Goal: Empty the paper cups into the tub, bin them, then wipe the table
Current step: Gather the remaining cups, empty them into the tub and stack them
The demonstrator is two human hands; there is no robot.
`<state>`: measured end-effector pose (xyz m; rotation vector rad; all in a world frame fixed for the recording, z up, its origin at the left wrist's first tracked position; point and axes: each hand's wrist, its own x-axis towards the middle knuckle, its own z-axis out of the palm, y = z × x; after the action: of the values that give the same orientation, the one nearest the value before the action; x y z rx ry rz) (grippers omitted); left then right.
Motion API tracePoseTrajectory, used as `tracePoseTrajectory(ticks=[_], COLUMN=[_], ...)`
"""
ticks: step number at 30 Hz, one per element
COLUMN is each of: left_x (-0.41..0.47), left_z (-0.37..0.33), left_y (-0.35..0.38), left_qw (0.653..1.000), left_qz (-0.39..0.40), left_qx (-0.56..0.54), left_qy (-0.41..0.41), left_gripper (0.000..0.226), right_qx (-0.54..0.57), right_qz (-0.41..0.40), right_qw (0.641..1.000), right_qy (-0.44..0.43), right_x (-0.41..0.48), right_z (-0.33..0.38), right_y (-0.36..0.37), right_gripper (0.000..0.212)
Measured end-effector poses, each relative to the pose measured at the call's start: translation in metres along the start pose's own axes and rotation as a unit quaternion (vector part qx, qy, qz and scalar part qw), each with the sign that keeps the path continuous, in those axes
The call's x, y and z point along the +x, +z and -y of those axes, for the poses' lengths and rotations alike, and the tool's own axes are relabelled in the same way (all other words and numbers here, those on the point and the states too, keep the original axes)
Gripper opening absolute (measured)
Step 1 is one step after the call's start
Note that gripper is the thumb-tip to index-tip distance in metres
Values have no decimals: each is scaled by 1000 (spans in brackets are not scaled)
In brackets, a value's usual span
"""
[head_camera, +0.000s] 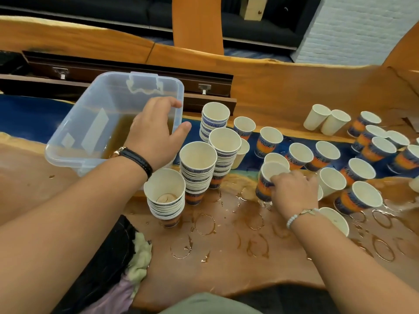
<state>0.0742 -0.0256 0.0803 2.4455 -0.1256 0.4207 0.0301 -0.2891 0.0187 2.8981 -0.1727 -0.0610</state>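
A clear plastic tub (74, 123) with brown liquid in it stands tilted at the table's left. My left hand (156, 132) grips its right rim, fingers inside and thumb outside. Several stacks of nested paper cups (197, 164) stand just right of the tub. My right hand (294, 189) holds one blue-and-orange paper cup (266, 180) by its side, low on the wet table. Many single cups (360, 196) stand to the right.
The wooden table (226, 257) is wet with brown rings and drips. A crumpled cloth (140, 252) lies at the near edge, left of centre. Two plain white cups (326, 120) stand at the back right. Dark drawers run behind the tub.
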Motion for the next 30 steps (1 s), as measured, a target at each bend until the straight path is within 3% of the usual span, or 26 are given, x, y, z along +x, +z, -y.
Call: tracePoseTrajectory(ticks=[3, 7, 12, 17, 20, 25, 28, 30], left_x=[0, 1, 7, 9, 9, 11, 16, 19], left_z=[-7, -14, -10, 27, 55, 77, 85, 85], left_y=[-8, -21, -38, -45, -55, -72, -80, -85], left_qw=[998, 993, 982, 980, 987, 987, 966, 934], left_qz=[11, 50, 107, 47, 56, 106, 148, 198], left_qx=[-55, -102, -153, -181, -115, 66, 187, 282], left_qy=[9, 40, 4, -62, -98, -101, -99, -96], left_gripper=[44, 63, 93, 74, 76, 70, 71, 72], right_qx=[29, 119, 145, 236, 262, 145, 103, 99], right_qz=[-63, -186, -210, -210, -186, -49, -14, -18], right_qw=[998, 972, 945, 909, 917, 963, 970, 971], right_qy=[10, -77, -206, -272, -238, -224, -221, -218], right_x=[0, -11, -4, 11, 26, 40, 46, 48], right_z=[4, 23, 72, 126, 143, 160, 162, 160], right_y=[-59, -142, -191, -181, -154, -104, -91, -89], right_gripper=[19, 21, 26, 29, 30, 31, 35, 38])
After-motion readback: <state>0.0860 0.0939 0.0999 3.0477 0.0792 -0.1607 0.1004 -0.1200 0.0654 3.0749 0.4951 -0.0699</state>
